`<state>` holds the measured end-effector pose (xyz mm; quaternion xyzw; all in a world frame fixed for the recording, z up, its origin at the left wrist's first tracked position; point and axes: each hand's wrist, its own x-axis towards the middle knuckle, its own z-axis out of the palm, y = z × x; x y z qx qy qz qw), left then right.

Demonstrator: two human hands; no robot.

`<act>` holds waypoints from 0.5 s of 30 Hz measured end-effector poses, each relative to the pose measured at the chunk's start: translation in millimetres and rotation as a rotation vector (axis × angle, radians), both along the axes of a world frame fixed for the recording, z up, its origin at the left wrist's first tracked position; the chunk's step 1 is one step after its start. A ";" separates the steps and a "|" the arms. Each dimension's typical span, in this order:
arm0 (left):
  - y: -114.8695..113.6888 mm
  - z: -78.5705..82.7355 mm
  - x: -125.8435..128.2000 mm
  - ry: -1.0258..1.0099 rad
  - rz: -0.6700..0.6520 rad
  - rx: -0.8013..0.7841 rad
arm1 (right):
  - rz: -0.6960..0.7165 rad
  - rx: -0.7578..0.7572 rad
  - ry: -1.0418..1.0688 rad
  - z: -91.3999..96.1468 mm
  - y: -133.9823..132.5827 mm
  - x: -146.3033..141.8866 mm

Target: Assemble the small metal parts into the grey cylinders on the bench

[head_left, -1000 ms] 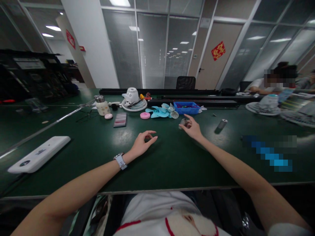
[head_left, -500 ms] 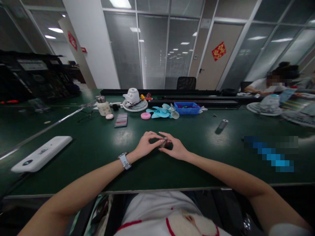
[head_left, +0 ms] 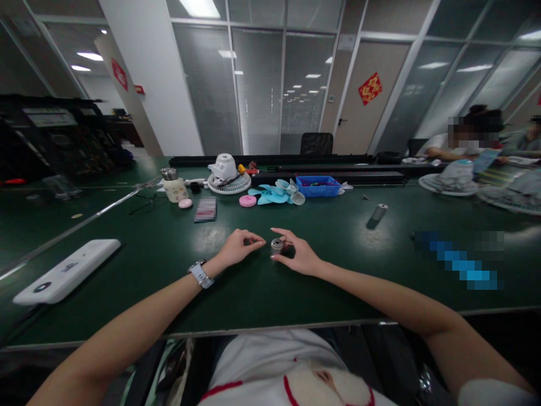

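Note:
Above the green table, my right hand [head_left: 302,254] holds a small silvery cylinder [head_left: 276,246] between its thumb and curled fingers, with the index finger raised off it. The cylinder stands upright and shows a dark ring on its top face; its right side is covered by the fingers. Just left of it, apart from the cylinder, is my left hand [head_left: 240,248]. Its thumb and index fingertip are pinched together, and whatever may be between them is too small to make out. A watch with a pale strap [head_left: 200,274] sits on the left wrist.
A white power strip [head_left: 67,270] lies at the left, and a metal cylinder [head_left: 379,212] stands at right. Along the back are a cream bottle [head_left: 173,189], a fan part [head_left: 228,183], blue fan blades [head_left: 276,194] and a blue basket [head_left: 319,187]. A person sits far right.
My left hand has drawn away to the left from the small cylinder, uncovering its top. My right hand stays around it. The view has shifted slightly.

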<state>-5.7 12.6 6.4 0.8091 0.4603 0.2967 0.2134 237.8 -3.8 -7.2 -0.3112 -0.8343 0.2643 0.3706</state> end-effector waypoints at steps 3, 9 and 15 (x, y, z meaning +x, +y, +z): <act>2.7 -5.2 -3.3 0.047 -0.093 -0.098 | -0.042 -0.016 0.046 2.8 6.3 7.7; -1.1 -6.5 1.2 0.026 0.033 -0.072 | -0.454 0.124 0.147 9.4 71.0 62.9; -3.8 -7.5 10.7 -0.092 0.166 -0.073 | -1.012 0.164 -0.157 2.5 126.9 155.2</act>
